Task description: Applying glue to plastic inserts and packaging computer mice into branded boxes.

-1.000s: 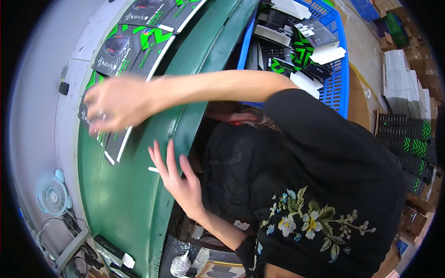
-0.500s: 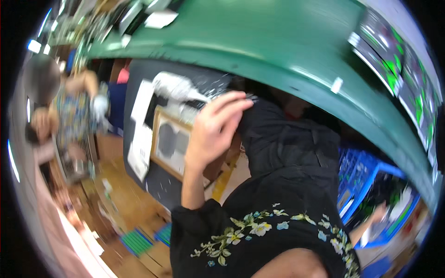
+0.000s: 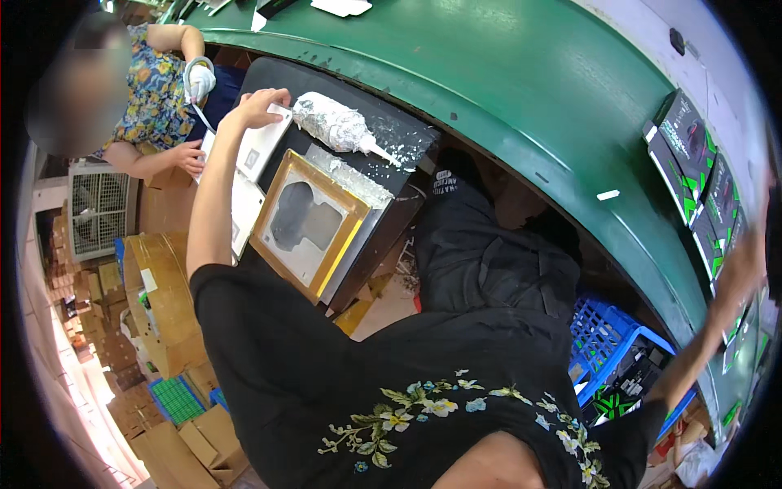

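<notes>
L hand (image 3: 265, 108) curls at white sheet (image 3: 265, 145), hold unclear; R hand (image 3: 746, 259) blurred, can't tell grip; nr it, black-green boxes (image 3: 686, 151) rowed, prob. for quick reach.

Even, fairly bright light lies over the green worktop (image 3: 489, 49), a soft sheen following its curved front edge. Beneath that edge it turns dim — the dark trousers (image 3: 489, 261) there sink into shadow and lose their folds. Well away from the worktop's left end, a pale strip (image 3: 90, 375) glares almost white. To my eye the left hand (image 3: 265, 107) is crisp, while the right hand (image 3: 740, 265), at the worktop's right end, is smeared by motion. A blur hides the co-worker's head (image 3: 81, 90). Toward the rim straight lines bow — and the corners go black.
</notes>
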The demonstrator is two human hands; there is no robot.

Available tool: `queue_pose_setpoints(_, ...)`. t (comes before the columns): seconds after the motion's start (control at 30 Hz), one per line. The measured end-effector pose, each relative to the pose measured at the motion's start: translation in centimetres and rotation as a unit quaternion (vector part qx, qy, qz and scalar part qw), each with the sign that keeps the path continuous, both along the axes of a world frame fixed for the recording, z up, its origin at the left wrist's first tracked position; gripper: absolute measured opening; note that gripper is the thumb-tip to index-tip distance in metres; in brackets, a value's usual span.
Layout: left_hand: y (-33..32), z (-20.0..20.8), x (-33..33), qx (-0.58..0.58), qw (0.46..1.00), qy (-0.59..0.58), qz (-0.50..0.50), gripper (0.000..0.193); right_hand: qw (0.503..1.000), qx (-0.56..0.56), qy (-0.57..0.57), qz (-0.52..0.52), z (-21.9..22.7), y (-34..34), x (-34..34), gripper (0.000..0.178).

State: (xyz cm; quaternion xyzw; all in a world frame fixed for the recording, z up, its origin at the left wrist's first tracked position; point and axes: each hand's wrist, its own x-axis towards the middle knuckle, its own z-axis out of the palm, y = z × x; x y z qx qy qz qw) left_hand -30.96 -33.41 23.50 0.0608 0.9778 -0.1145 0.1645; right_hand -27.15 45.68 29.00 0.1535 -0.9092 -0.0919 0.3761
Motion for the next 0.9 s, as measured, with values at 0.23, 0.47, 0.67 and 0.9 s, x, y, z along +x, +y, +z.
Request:
queue_pose_setpoints(0.23,2.2,8.0,4.1,0.161,0.980,0.108,0.043,0.026,0.964,0.161,-0.212,0.010,-5.0,-19.9,-4.9,0.062)
queue_pose_setpoints(0.47,6.9,9.8,23.8,0.413,0.741,0.417,0.327,0.017,0.911,-0.020,-0.274,0.306,-4.3,-33.7,-6.1,0.066)
queue_pose_setpoints(0.67,11.8,-2.5,29.9,0.594,0.494,0.390,0.501,0.017,0.766,-0.070,-0.566,0.298,-9.4,-53.5,-6.0,0.085)
queue_pose_setpoints(0.9,12.0,-3.2,30.6,0.628,0.459,0.294,0.555,0.015,0.603,-0.262,-0.658,0.367,-9.1,-53.8,-9.9,0.065)
